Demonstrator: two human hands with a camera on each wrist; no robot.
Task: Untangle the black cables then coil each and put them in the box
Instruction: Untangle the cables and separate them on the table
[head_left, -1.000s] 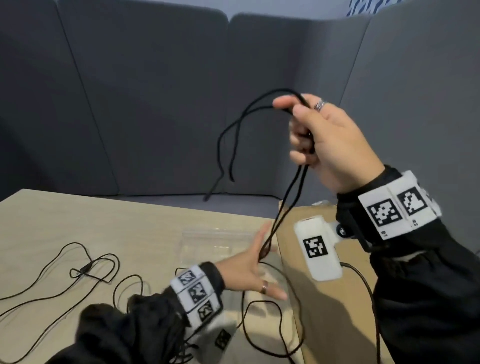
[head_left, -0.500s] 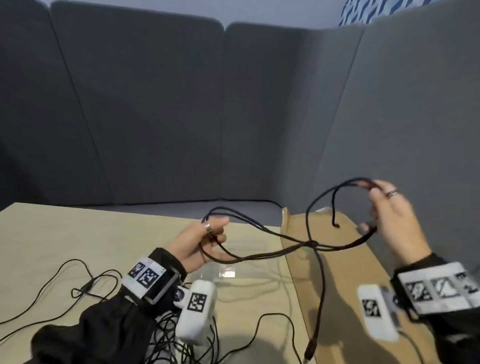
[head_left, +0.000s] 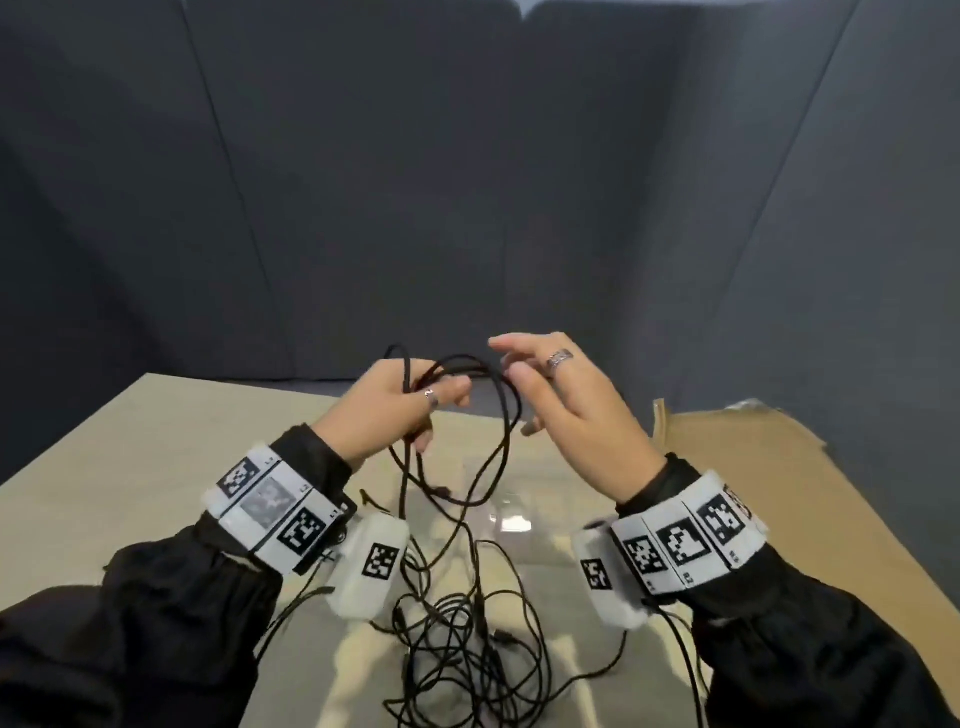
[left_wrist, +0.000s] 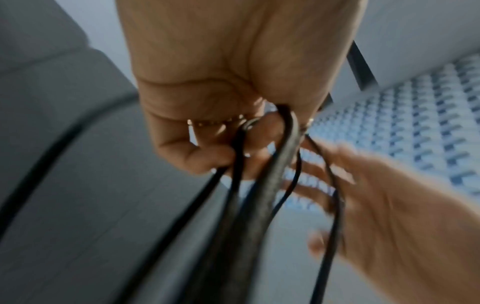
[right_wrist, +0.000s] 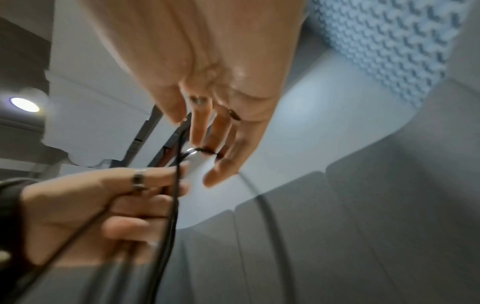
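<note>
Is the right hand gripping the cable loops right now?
No, the left hand grips the cable loops, while the right hand has its fingers extended beside them.

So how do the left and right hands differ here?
The left hand has its fingers curled round several loops of black cable, while the right hand is spread, fingers mostly straight. The left hand bears the hanging loops; the right hand's grip on anything is not clear, since only one strand crosses its fingers in the right wrist view. Both are raised above the table and wear a ring.
</note>
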